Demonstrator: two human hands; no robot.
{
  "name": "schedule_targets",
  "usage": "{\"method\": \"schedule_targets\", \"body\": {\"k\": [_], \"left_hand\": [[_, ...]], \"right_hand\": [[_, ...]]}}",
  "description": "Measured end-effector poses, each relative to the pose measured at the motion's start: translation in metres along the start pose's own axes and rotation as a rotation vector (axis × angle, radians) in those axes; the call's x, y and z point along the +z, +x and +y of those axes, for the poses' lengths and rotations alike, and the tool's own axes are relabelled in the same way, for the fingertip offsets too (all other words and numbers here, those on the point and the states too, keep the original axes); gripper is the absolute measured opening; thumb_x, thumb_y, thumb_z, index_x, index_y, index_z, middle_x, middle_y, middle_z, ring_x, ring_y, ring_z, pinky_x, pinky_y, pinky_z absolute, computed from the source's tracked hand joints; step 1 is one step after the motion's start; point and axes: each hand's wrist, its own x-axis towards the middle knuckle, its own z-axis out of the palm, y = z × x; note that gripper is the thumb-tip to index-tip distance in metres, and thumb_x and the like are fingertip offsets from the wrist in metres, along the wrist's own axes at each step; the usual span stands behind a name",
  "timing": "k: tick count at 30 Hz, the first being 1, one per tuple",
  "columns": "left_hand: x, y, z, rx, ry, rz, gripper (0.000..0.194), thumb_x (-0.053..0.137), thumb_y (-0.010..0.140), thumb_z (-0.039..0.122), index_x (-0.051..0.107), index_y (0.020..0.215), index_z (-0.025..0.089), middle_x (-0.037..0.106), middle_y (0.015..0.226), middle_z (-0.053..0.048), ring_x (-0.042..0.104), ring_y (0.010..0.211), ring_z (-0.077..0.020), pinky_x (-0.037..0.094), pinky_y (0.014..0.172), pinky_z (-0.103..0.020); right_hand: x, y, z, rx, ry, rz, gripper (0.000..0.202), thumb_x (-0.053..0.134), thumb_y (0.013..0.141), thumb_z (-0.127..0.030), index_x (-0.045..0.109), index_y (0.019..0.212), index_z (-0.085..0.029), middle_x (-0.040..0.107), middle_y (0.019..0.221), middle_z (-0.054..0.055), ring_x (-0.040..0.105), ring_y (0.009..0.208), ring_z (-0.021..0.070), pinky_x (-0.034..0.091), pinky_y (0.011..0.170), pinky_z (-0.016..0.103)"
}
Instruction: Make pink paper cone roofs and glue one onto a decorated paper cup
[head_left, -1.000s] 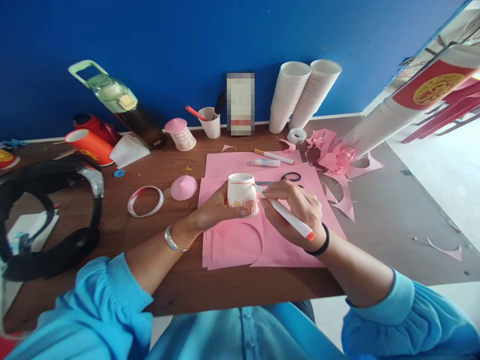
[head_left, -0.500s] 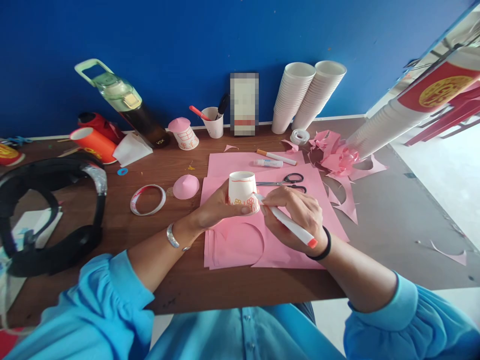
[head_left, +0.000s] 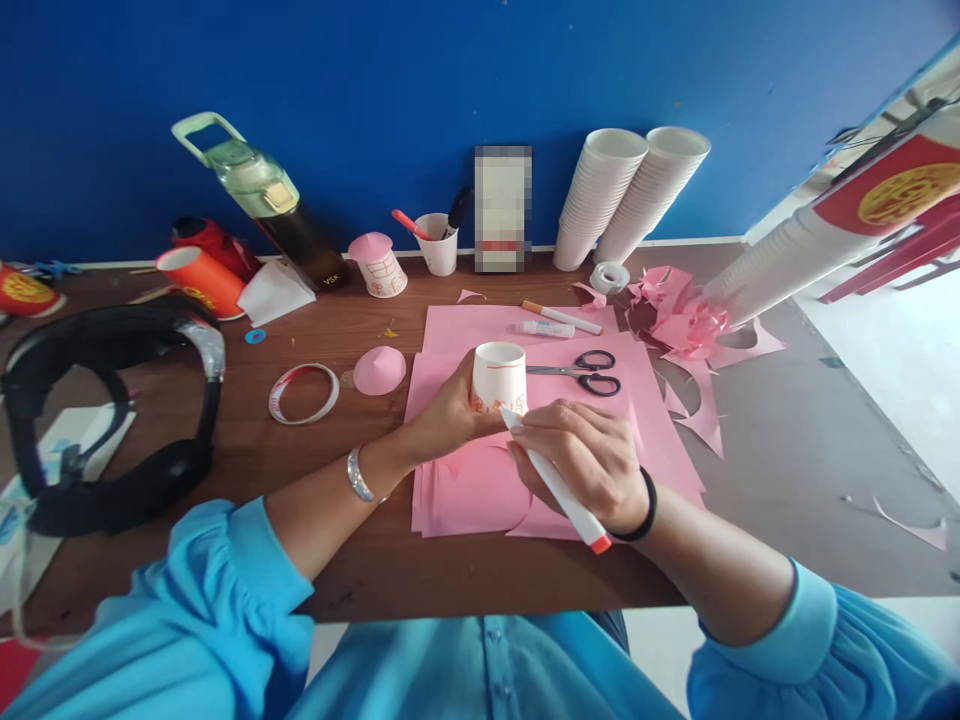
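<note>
My left hand (head_left: 461,405) is closed around a white paper cup (head_left: 500,378), which stays upright above a stack of pink paper (head_left: 469,500). An orange-red line runs near the cup's rim, and small flower drawings circle its lower part. In my right hand (head_left: 577,455) is a white felt-tip marker (head_left: 566,497) with a red end, gripped like a pen. Its tip is at the lower front of the cup; whether it touches cannot be made out. Black-handled scissors (head_left: 581,371) lie on the pink paper just right of the cup.
A pink paper cone (head_left: 379,371) and a tape roll (head_left: 304,393) lie to the left, beside a black headset (head_left: 109,515). Along the blue wall stand a bottle (head_left: 277,215), a decorated cup with pink roof (head_left: 381,268), a pen cup (head_left: 437,247) and stacked cups (head_left: 600,195). Pink scraps (head_left: 697,325) lie right.
The cup has been turned in my left hand, so other drawings face me. My right hand has swung the marker steeper, its tip now lower on the cup. The view has shifted slightly.
</note>
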Motion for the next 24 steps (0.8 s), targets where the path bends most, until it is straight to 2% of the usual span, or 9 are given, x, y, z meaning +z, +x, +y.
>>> {"method": "schedule_targets", "body": {"k": [2,7,12,18,24], "left_hand": [[0.0025,-0.0004,-0.0008,0.027,0.029,0.013,0.073,0.093,0.065,0.046,0.049,0.117,0.021,0.06,0.105,-0.005,0.057,0.091,-0.019,0.05,0.074,-0.03],[0.0019,-0.0011,-0.0071,0.092,0.059,-0.042,0.066,0.087,0.075,0.047,0.048,0.121,0.02,0.059,0.11,-0.007,0.057,0.094,-0.02,0.05,0.075,-0.03],[0.0031,-0.0009,-0.0075,0.088,0.081,-0.03,0.07,0.09,0.071,0.045,0.047,0.121,0.021,0.059,0.113,-0.007,0.058,0.098,-0.0222,0.051,0.078,-0.032],[0.0061,-0.0013,-0.0039,0.086,0.105,-0.022,0.07,0.087,0.073,0.051,0.047,0.12,0.021,0.06,0.119,-0.01,0.058,0.108,-0.0267,0.051,0.085,-0.036],[0.006,-0.0011,-0.0014,0.088,0.169,-0.004,0.067,0.087,0.073,0.049,0.048,0.12,0.02,0.061,0.121,-0.011,0.059,0.107,-0.027,0.05,0.083,-0.035]], "right_hand": [[0.0022,-0.0009,-0.0008,-0.024,-0.063,-0.018,0.016,0.069,0.088,-0.008,0.061,0.099,-0.016,0.074,0.081,0.006,0.068,0.064,0.0156,0.055,0.057,0.029],[0.0028,0.0,0.0001,-0.031,-0.145,-0.009,0.015,0.069,0.09,-0.008,0.061,0.101,-0.015,0.071,0.076,0.004,0.065,0.062,0.0156,0.052,0.057,0.029],[0.0031,-0.0011,0.0009,-0.029,-0.138,-0.023,0.016,0.07,0.089,-0.008,0.062,0.102,-0.013,0.07,0.078,0.006,0.066,0.067,0.0174,0.053,0.06,0.031],[0.0039,-0.0033,0.0022,-0.014,-0.147,-0.038,0.017,0.066,0.091,-0.007,0.061,0.106,-0.015,0.071,0.082,0.007,0.066,0.069,0.0188,0.052,0.059,0.032],[0.003,-0.0026,0.0024,-0.005,-0.142,-0.064,0.016,0.066,0.091,-0.007,0.06,0.103,-0.014,0.071,0.081,0.008,0.065,0.067,0.0184,0.051,0.058,0.032]]}}
